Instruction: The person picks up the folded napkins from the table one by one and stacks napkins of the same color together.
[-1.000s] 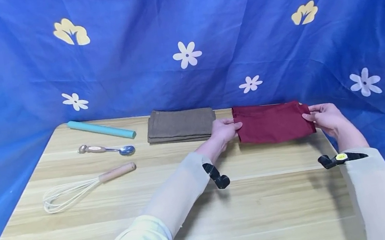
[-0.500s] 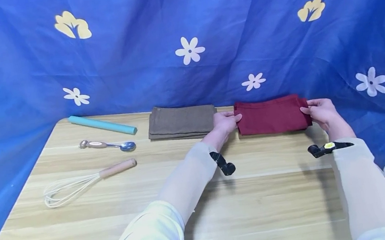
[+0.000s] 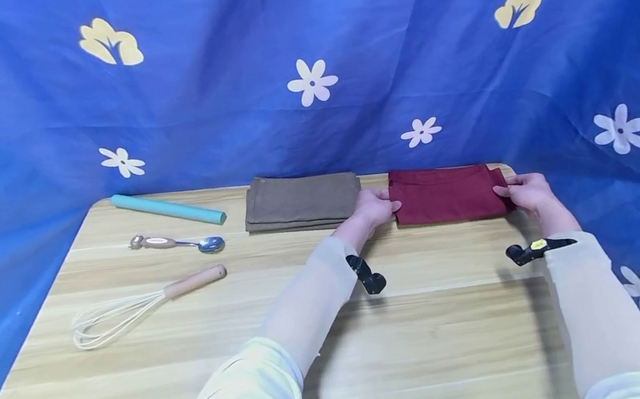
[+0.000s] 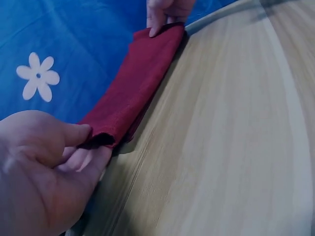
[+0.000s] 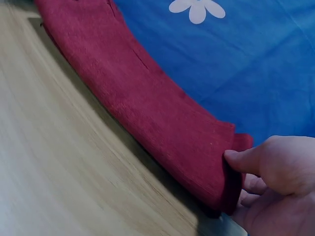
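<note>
A folded dark red cloth [image 3: 447, 194] spans between my two hands at the back right of the table. My left hand [image 3: 371, 209] pinches its left end, thumb on top and fingers beneath, as the left wrist view shows. At the other end my right hand [image 3: 531, 192] pinches the cloth's right edge, where the layers are slightly offset. In the right wrist view, the red cloth [image 5: 142, 108] runs close over the tabletop with a dark shadow along its front edge. Just left of my left hand lies a folded grey-brown cloth [image 3: 303, 199].
On the left of the wooden table [image 3: 424, 347] lie a turquoise stick [image 3: 168, 208], a spoon [image 3: 176, 242] with a brown handle, and a whisk [image 3: 148, 305]. A blue floral curtain [image 3: 218, 71] hangs right behind the table's back edge.
Both hands have lowered the red cloth toward the tabletop and slightly back; its front edge sagged earlier and now lies flatter. The camera view has shifted a little.
</note>
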### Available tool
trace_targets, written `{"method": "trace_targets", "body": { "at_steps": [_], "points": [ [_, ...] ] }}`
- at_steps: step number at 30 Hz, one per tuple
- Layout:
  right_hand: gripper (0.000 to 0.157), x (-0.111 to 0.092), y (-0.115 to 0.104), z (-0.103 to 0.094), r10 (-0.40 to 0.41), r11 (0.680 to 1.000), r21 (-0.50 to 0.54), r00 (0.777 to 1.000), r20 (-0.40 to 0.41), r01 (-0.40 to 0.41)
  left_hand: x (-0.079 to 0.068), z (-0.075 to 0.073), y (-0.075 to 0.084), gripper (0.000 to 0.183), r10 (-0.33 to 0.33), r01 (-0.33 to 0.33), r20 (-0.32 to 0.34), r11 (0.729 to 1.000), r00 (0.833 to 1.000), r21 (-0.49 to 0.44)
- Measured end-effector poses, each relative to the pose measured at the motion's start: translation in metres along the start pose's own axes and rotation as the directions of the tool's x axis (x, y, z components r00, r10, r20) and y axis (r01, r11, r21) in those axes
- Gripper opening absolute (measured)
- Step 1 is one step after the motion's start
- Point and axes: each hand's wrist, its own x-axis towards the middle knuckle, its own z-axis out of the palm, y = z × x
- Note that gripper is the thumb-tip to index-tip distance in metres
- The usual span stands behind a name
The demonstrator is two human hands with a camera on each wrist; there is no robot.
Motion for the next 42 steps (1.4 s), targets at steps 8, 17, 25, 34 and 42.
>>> {"method": "trace_targets", "body": {
  "at_steps": [8,17,25,34,42],
  "points": [
    [0.044,-0.002,-0.001,0.000,-0.062,0.993,-0.102,0.997,-0.047,0.056,-0.001,-0.001,0.000,0.025,0.072,-0.061,-0.056,0.982,0.996,0.178],
    [0.039,0.001,-0.003,-0.003,-0.022,1.000,0.010,0.989,-0.148,0.024,0.005,0.010,0.002,0.030,0.081,-0.073,-0.066,0.991,0.995,0.115],
    [0.040,0.006,0.008,-0.003,-0.056,0.991,-0.125,0.990,-0.129,0.040,0.007,0.011,0.002,0.029,0.017,-0.015,-0.089,1.000,0.996,0.021],
    [0.036,0.006,0.009,-0.001,-0.056,0.988,-0.148,0.985,-0.162,0.032,0.006,0.010,0.002,0.022,0.032,-0.012,-0.150,0.991,0.988,0.131],
    [0.041,0.002,0.013,0.000,-0.057,0.982,-0.185,0.987,-0.148,0.029,0.009,0.011,-0.002,0.020,0.035,-0.017,-0.148,0.992,0.988,0.122]
  ]
}}
